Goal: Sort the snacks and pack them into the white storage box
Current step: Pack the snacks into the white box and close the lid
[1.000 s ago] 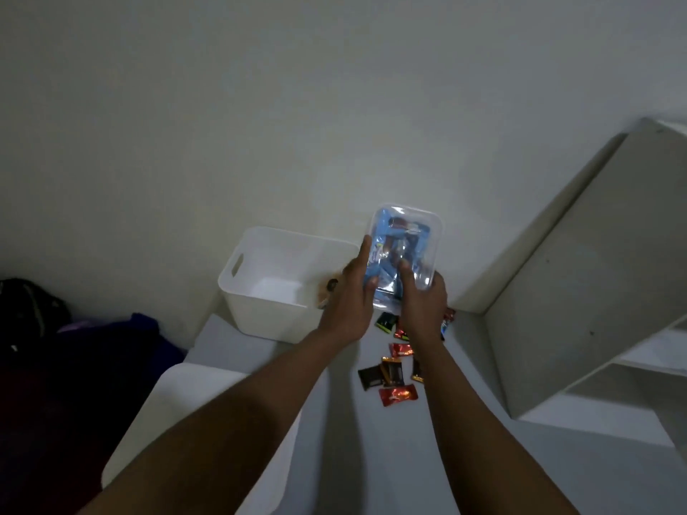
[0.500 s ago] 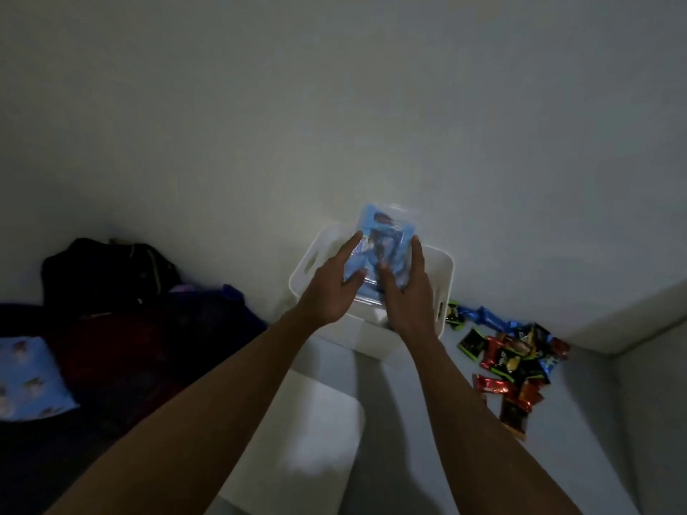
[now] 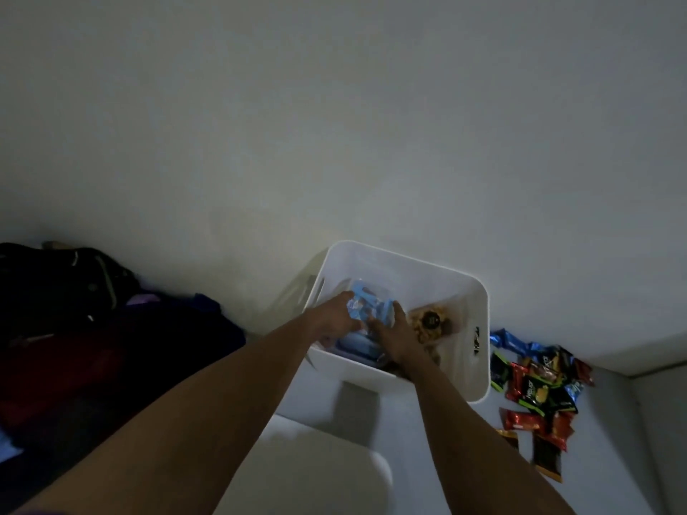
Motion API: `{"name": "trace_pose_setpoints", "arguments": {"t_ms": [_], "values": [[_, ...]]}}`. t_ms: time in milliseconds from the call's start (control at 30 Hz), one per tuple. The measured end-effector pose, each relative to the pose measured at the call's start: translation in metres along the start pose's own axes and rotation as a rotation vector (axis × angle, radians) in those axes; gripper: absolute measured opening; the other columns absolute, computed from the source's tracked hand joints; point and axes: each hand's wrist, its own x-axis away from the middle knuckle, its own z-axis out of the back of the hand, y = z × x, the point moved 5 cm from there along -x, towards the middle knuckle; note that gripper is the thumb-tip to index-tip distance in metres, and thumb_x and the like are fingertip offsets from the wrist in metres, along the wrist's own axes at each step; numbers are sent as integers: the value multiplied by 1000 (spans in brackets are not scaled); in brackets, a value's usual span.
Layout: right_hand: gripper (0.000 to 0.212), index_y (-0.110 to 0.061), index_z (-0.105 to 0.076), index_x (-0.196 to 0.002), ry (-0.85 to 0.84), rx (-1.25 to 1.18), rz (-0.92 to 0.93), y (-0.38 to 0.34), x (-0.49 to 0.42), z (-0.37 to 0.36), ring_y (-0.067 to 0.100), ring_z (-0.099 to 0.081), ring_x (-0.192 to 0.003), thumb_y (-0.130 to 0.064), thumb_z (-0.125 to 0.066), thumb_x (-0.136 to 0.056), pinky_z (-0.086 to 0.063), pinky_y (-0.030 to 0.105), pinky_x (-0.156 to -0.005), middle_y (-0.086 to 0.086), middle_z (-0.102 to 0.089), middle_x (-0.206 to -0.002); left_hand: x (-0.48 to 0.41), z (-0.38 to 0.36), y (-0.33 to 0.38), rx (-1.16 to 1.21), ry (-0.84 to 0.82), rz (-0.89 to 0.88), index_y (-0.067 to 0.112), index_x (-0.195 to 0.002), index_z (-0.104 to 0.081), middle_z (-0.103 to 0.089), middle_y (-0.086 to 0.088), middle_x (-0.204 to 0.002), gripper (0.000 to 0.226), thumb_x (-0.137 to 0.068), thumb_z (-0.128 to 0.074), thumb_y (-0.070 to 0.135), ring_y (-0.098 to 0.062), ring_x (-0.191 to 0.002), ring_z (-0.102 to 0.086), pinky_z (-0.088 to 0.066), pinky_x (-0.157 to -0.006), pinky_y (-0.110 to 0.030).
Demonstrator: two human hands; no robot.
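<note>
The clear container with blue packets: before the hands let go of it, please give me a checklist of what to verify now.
1. Clear container inside the white storage box walls: ok.
2. Both hands on it, left hand and right hand: ok.
3. Container resting on the box floor: cannot tell.
4. It does not sit on the other container of brown snacks beside it: ok.
5. All snacks packed: not ok, loose snacks lie right of the box.
</note>
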Motion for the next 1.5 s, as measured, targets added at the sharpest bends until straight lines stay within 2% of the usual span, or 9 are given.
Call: {"name": "trace_pose_setpoints", "arguments": {"t_ms": [167,233,367,600,733,833,1000,1167,1500], "values": [[63,-15,-19,-145,-25,175,23,-28,7,-11,31,-39,-126,-37,-50,-95,-47,44,-101,1,-31,-148,-15,-2,-20,-90,-6,124,18,-143,-28,-52,-3,-135,75,-81,-68,29,-26,-113,-56,-48,-95,-32],[56,-11,-17,-150,-57,106,49,-26,0,-11,39,-39,-122,-30,-37,-102,-33,56,-103,23,-38,-147,-12,-2,-17,-267,-35,151,16,-144,-29,-52,-14,-137,79,-78,-68,36,-31,-117,-56,-49,-99,-40],[72,-59,-4,-127,-63,319,-176,-21,3,-14,43,-57,-106,-16,-53,-96,-48,50,-74,29,-45,-140,5,16,11,-511,167,-50,18,-143,-37,-34,-14,-150,61,-89,-64,23,-32,-124,-53,-47,-94,-39],[86,-22,9,-154,-141,254,-187,-26,-2,-25,42,-41,-133,-13,-55,-97,-36,49,-109,21,-34,-151,23,41,-2,-542,452,-223,16,-148,-35,-5,-9,-165,59,-95,-59,25,-27,-151,-10,-30,-117,-41],[100,-17,29,-148,-266,276,-83,-26,-4,-36,26,-61,-93,-3,-56,-95,-51,24,-76,17,-52,-127,23,36,-6,-380,460,-214,14,-150,-32,-2,-2,-165,58,-98,-55,24,-19,-152,-6,-41,-111,-36],[98,-19,28,-149,-224,281,-78,-29,-2,-33,11,-56,-78,-14,-56,-97,-44,13,-63,15,-54,-123,25,38,-5,-357,478,-203,13,-149,-35,-5,-2,-165,57,-98,-54,30,-19,-151,-10,-41,-109,-37],[97,-30,15,-153,-90,382,-95,-33,7,-20,35,-64,-105,-44,-59,-93,-49,37,-88,22,-59,-129,28,37,-2,-432,488,-197,15,-148,-38,-13,-6,-164,56,-97,-53,35,-23,-151,-16,-33,-117,-41],[85,-28,1,-156,149,381,70,-47,17,30,32,-66,-89,-41,-57,-95,-50,34,-83,25,-66,-102,26,33,9,-699,476,-168,19,-153,-24,-8,-12,-164,63,-98,-45,42,-31,-152,-2,-11,-120,-55],[50,-18,-40,-142,638,74,214,-41,91,200,16,-61,-84,-32,-54,-96,-47,28,-75,1,-63,-94,28,-60,166,-478,458,-362,18,-151,-29,-15,-6,-163,60,-96,-49,36,-23,-152,-5,-10,-122,-49]]}}
